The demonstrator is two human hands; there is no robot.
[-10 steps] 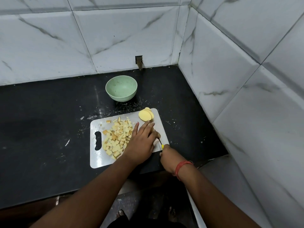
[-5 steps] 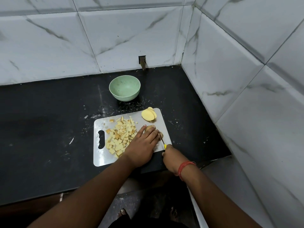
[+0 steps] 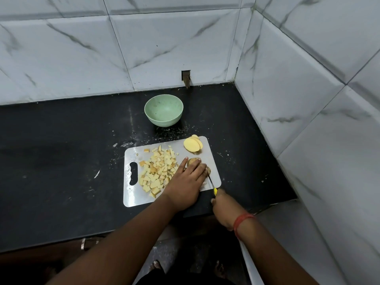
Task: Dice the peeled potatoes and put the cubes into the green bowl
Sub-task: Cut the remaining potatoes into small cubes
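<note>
1. A potato (image 3: pixel 194 161) is lying on the right half of a white cutting board (image 3: pixel 131 198), and the left hand (image 3: pixel 185 183) is pressing down on it with fingers nearly straight.
2. The right hand (image 3: pixel 223 208) is curling round the yellow handle of a knife (image 3: pixel 211 183), its blade running beside the left fingertips.
3. Potato cubes (image 3: pixel 157 171) are piling up on the board's left half; slices (image 3: pixel 193 144) are leaning at its far right corner.
4. The green bowl (image 3: pixel 163 110) is standing beyond the board on a black counter (image 3: pixel 61 151), holding nothing visible.

Knife (image 3: pixel 211 181) now slightly deeper into potato (image 3: pixel 195 161) under left hand (image 3: pixel 185 182).
</note>
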